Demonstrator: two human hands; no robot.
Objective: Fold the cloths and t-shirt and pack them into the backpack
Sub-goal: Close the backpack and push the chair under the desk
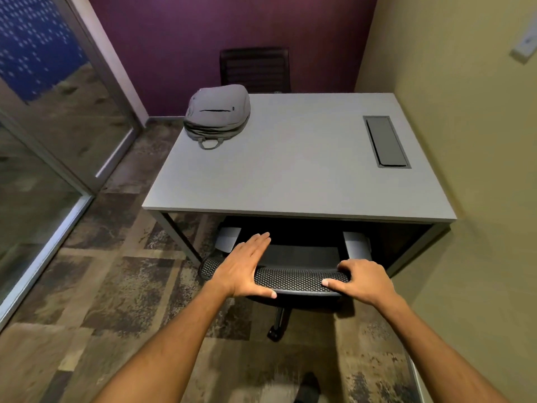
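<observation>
Nearest to you, both of your hands are on the top edge of the mesh chair back [296, 279], which stands tucked under the near edge of the table [290, 181]. Your left hand [247, 269] lies flat over the rim with its fingers straight and together, pointing away toward the table, thumb hooked under the front edge. Your right hand [359, 279] grips the same rim, fingers curled over the top and thumb along the near face. So neither hand holds anything that belongs to the task yet.

Beyond the chair, the tabletop lies between you and the goal. The grey backpack [218, 113] lies flat on the far left corner of the table, well apart from both hands, ahead and to the left. Its long axis runs roughly away from you, with the carry handle [209, 143] at the near end, pointing your way. Its zip looks closed, as far as this view shows.

Your left hand is the nearer one to it, so that side reads as the natural reach, once the chair is out of your way.

No cloths or t-shirt show anywhere in view. Farther back, a dark chair [255, 68] stands against the purple wall, and a cable tray lid [386, 141] sits in the table on the right.
</observation>
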